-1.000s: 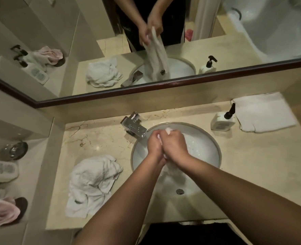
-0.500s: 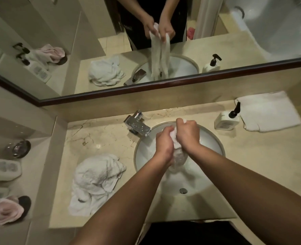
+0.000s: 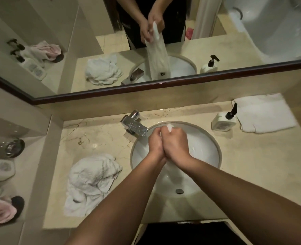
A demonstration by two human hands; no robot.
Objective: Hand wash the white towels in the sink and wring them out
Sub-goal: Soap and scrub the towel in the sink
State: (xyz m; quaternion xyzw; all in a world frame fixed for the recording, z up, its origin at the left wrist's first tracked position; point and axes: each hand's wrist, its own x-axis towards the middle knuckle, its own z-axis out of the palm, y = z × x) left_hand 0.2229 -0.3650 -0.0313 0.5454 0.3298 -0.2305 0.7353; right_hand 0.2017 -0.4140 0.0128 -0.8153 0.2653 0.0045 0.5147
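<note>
Bathroom, sink (image 3: 206,147), mirror (image 3: 252,32), bathtub (image 3: 278,23)

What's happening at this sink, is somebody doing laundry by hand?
Yes. A person stands over the sink, with the left hand and the right hand pressed together around a white towel above the basin; the mirror shows it hanging down from the hands. A crumpled towel lies on the counter left of the sink, and a folded towel sits at the right behind a soap bottle.
</note>
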